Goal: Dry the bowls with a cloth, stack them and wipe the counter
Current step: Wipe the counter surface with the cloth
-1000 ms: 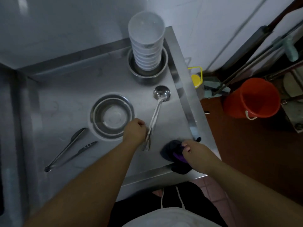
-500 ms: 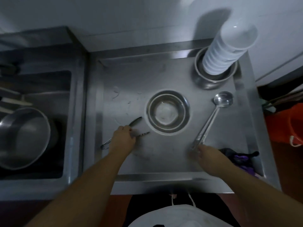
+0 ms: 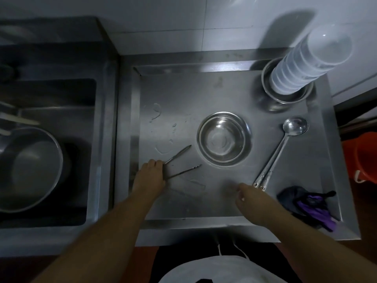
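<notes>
A tall stack of white bowls [image 3: 306, 66] leans out of a steel bowl [image 3: 271, 103] at the back right of the steel counter [image 3: 204, 92]. A single steel bowl [image 3: 224, 139] sits in the middle. A dark and purple cloth [image 3: 310, 205] lies crumpled at the front right corner. My left hand [image 3: 150, 176] is closed over the hinge end of metal tongs [image 3: 181, 160], which lie to the left of the middle bowl. My right hand [image 3: 251, 198] hovers just left of the ladle's [image 3: 293, 126] handle end, fingers loosely apart, holding nothing.
Water streaks [image 3: 161, 148] mark the counter's left part. A sink on the left holds a large steel basin [image 3: 30, 168]. An orange bucket [image 3: 365, 158] stands on the floor past the counter's right edge. A white tiled wall runs behind.
My left hand left the ladle handle and went left to the tongs. My right hand let go of the cloth and moved to the ladle's handle end. The view swung left.
</notes>
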Demonstrator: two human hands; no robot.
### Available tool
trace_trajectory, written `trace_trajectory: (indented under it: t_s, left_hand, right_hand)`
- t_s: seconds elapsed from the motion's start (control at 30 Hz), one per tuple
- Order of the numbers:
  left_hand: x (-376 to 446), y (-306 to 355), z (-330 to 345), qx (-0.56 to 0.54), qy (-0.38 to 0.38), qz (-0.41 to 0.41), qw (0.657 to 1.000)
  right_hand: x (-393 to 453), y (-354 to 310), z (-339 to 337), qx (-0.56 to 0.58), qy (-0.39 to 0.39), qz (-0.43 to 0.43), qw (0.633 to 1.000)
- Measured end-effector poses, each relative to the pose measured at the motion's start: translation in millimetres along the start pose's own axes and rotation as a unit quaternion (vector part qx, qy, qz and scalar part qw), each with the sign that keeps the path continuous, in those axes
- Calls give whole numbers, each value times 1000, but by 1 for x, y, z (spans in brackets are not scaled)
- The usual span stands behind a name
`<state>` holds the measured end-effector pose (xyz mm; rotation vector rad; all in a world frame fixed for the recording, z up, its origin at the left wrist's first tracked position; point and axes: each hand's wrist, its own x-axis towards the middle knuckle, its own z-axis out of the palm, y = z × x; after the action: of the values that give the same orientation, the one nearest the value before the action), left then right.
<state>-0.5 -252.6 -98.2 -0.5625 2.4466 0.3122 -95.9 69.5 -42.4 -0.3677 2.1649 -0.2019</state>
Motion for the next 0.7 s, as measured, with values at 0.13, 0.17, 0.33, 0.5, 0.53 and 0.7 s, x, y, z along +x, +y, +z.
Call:
trace_trajectory:
  t_s: [0.13, 0.17, 0.33, 0.5, 0.53, 0.7]
  left_hand:
    - [-1, 5, -2, 4, 1, -2, 1000]
    - [-1, 7, -3, -4, 4, -4, 1000]
    - [-4, 43, -19, -83, 35, -8, 996]
    - [4, 128, -31, -122, 42, 24, 991]
    - [6, 149, -31, -126, 40, 34, 991]
    - [14, 247, -25, -137, 11, 50, 989]
  right_hand:
    - [-6, 9, 2, -6, 1, 8, 1000]
    - [-8, 13, 2, -8, 0, 9, 1000]
    - [-14, 40, -3, 29, 10, 28, 999]
    - [-27, 80, -11, 83, 25, 44, 995]
    - [-31, 90, -12, 93, 28, 54, 994]
    - [-53, 143, -15, 149, 58, 78, 984]
